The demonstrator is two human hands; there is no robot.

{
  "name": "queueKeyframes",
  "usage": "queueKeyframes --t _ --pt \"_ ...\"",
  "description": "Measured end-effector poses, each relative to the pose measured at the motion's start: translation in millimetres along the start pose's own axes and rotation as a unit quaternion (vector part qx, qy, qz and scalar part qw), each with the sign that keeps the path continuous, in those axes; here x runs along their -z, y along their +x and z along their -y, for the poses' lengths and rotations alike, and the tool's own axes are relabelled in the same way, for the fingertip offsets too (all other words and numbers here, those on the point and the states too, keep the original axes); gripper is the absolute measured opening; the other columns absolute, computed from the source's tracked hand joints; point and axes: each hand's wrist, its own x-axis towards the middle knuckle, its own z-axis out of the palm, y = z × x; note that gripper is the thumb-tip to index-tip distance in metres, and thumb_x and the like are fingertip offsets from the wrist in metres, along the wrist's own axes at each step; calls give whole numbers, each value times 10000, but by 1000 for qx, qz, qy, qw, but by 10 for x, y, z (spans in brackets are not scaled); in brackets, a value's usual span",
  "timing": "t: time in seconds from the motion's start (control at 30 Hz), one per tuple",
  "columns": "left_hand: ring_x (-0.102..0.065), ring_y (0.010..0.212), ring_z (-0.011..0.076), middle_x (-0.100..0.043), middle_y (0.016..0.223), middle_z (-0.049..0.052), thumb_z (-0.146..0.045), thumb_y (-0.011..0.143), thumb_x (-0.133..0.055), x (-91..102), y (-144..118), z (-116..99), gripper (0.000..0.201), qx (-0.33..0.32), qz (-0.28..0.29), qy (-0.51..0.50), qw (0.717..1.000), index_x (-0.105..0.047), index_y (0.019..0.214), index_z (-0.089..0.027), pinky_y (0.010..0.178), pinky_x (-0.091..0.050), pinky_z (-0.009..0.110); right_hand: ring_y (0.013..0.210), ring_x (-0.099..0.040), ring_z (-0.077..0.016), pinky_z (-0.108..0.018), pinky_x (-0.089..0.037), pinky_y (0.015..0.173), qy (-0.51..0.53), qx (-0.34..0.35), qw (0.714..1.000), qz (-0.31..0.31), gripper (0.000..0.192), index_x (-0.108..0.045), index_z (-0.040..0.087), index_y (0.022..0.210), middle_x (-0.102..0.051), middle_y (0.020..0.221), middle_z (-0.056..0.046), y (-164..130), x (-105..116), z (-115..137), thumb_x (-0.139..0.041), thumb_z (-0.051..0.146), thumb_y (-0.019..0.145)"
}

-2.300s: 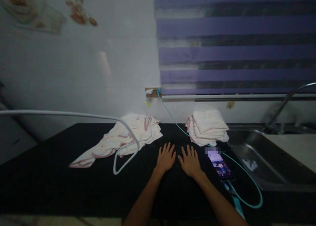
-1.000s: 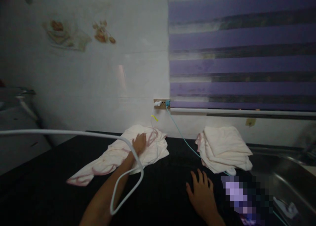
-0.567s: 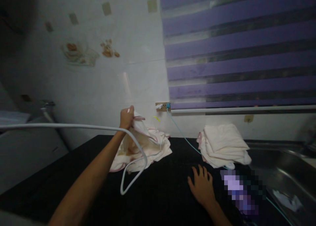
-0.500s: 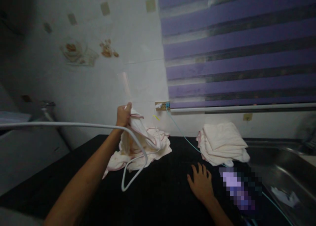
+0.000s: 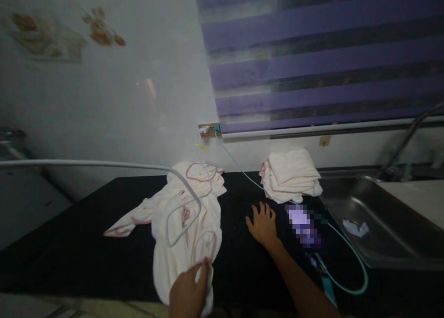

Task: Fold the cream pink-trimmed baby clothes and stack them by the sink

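Note:
A cream cloth garment with pink trim [image 5: 173,262] lies crumpled and stretched over the black countertop [image 5: 236,271], one sleeve-like part reaching left. At its near end, by the counter's front edge, my left hand [image 5: 189,285] pinches the fabric. My right hand [image 5: 263,223] rests palm down on the counter with fingers spread, holding nothing. Just behind it sits a stack of folded cream cloths [image 5: 291,177]. Close to its right lies a blurred-out phone-like device [image 5: 305,225] with a teal cord.
A white cable [image 5: 104,163] loops in the air across the view, in front of the garment. The steel sink [image 5: 374,221] with a faucet [image 5: 412,128] is at right. A wall socket [image 5: 208,130] feeds a teal cable [image 5: 236,160]. A purple striped blind [image 5: 312,68] hangs behind.
My left hand has come down and toward me, pulling the garment from a raised bunch near the wall out along the counter. My right hand stays spread on the counter. The view has shifted right and lower.

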Motion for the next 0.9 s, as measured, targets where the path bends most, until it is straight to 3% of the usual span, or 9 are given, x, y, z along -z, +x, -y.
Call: queueKeyframes --t 0.1,0.2,0.33,0.4,0.47,0.63,0.7,0.8,0.9 --pt "-724 1192 339 -795 1222 117 -580 968 -268 -150 -141 -237 600 14 32 -53 998 -787 1094 -307 1063 -524 488 1550 -310 -410 -593 -239 1219 13 2 1000 -7 590 -554 156 1525 -412 1656 -226 -4 20 -10 -498 461 1024" --pt "-731 1085 309 -797 1073 102 -664 965 -274 -226 -208 -512 570 -23 47 -183 982 -719 986 -308 1005 -543 434 1523 -362 -385 -567 -256 1235 63 7 997 -31 513 -629 120 1434 -488 1590 -236 -21 80 -16 -503 405 1026" --pt "-662 892 250 -682 848 55 -791 938 -341 -460 -239 -782 587 -52 28 -410 910 -562 824 -259 872 -557 363 1237 -630 -272 -408 -448 1117 255 62 963 -56 397 -740 137 1150 -713 1246 -185 -191 198 -6 -434 368 1046" --pt "-642 882 238 -661 853 50 -811 917 -406 -580 -234 -886 598 -64 31 -474 878 -562 833 -240 868 -552 356 1069 -690 -241 -358 -518 1006 355 75 931 -51 428 -746 166 1032 -753 1088 -136 -413 246 0 -405 422 1062" --pt "-646 929 237 -672 912 62 -787 910 -474 -634 -236 -975 582 -96 47 -511 853 -610 887 -222 926 -543 360 1023 -706 -236 -339 -539 957 411 58 909 -40 475 -747 189 996 -766 1049 -108 -721 284 -11 -405 509 1068" --pt "-658 988 222 -716 997 76 -590 995 -499 -406 -265 -1021 420 -203 149 -524 814 -672 968 -209 963 -537 345 1110 -718 -261 -341 -549 984 426 19 904 28 438 -743 227 1208 -773 1196 -92 -1455 449 -158 -546 568 1017" --pt "-672 960 224 -732 976 83 -527 1022 -470 -272 -200 -927 403 -227 144 -473 839 -686 938 -197 952 -541 359 1121 -718 -278 -363 -548 999 401 16 915 43 405 -744 227 1225 -774 1210 -96 -1583 523 -264 -615 523 979" --pt "-673 1019 250 -737 1019 123 -382 1061 -363 -168 13 -671 404 -265 41 -282 921 -687 930 -181 1029 -519 439 1076 -719 -289 -376 -548 975 351 17 935 42 311 -766 209 1119 -787 1122 -100 -1613 593 -433 -676 413 903" --pt "-652 1158 298 -724 1161 181 -270 1030 -405 -202 203 -392 330 -299 -52 -74 950 -711 1059 -149 1082 -503 515 932 -700 -253 -338 -542 852 324 21 946 2 200 -732 196 978 -757 958 -72 -1578 621 -523 -607 311 873"
